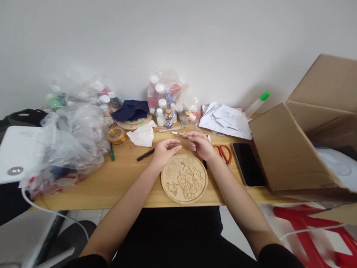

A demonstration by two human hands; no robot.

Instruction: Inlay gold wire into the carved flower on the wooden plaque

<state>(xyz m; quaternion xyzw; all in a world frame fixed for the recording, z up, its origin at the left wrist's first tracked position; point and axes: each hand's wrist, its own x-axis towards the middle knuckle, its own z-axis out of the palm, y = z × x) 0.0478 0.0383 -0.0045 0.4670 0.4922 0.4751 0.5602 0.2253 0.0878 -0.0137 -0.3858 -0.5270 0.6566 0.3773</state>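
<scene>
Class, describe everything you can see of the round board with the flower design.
The round board looks like pale wood, its plain rim enclosing a large many-petalled flower. Leaves sit below the bloom, a smaller motif at its left; the outlines look brownish-gold. It lies flat on the wooden table, near the front edge. Whether the left hand touches its rim can't be told.

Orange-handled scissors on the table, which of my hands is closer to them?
Right. Your right hand is just left of the orange-handled scissors; your left hand is farther left.
</scene>
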